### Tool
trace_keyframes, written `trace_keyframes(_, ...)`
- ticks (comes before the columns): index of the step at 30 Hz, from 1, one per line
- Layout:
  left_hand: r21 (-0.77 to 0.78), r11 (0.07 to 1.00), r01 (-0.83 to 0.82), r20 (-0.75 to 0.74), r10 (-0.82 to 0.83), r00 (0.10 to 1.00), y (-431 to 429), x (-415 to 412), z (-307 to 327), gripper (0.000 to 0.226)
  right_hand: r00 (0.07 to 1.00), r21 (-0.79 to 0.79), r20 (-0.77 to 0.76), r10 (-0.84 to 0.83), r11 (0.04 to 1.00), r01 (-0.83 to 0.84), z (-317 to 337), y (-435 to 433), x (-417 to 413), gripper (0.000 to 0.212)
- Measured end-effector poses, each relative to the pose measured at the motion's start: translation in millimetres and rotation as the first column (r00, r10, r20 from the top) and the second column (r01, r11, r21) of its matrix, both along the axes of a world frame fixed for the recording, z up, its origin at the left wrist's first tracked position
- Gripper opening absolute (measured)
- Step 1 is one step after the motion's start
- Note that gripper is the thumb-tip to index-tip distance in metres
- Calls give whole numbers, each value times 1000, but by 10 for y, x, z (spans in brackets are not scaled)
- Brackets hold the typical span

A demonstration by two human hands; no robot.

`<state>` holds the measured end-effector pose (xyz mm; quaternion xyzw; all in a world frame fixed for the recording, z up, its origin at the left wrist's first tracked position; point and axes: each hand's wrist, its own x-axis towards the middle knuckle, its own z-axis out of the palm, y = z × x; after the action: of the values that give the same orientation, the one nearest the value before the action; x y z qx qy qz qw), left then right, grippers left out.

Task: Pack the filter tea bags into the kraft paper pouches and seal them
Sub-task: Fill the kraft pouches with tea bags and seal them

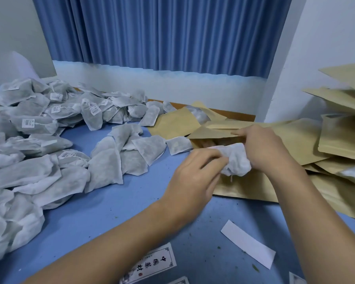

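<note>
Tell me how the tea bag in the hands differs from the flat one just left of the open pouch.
The held tea bag is crumpled into a wad; the loose tea bag lies flat. The held tea bag is gripped by the left hand and right hand at the mouth of the pouch; the loose tea bag rests untouched on the table. Both are white filter paper.

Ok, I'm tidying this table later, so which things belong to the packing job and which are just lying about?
Part of the job: left hand, right hand, held tea bag, open kraft pouch, pile of tea bags, stack of kraft pouches.

Just lying about: white paper strip and printed label, both untouched; blue curtain behind.
</note>
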<state>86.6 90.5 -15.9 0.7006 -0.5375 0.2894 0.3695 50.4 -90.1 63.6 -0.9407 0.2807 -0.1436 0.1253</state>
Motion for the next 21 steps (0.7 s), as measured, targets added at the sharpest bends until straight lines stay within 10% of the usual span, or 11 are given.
trace_keyframes(5, 420, 894, -154, -205, 259, 944, -589, 243, 214, 20, 997, 33, 66, 48, 998, -50, 53, 118, -38, 67)
trace_keyframes(9, 342, 913, -224, -377, 351, 857, -937, 473, 373, 25, 996, -48, 79, 46, 998, -42, 43, 162, -1, 67)
trace_keyframes(12, 373, 913, -163, -117, 221, 968, -923, 346, 430, 22, 991, -138, 130, -39, 989, 57, 46, 80, 16, 64)
trace_keyframes(16, -170, 971, 170, 287, -116, 951, -507, 474, 227, 30, 983, -159, 155, -103, 979, 127, 52, -94, -5, 58)
trace_keyframes(18, -321, 947, 18, 73, 5, 997, -380, 716, 82, 29, 984, -152, 127, -123, 978, 141, 36, -106, -7, 54)
trace_keyframes(21, 80, 942, -325, -391, 330, 859, -397, 1152, -104, 29, 990, -198, 54, -132, 970, 140, -33, -78, 40, 44)
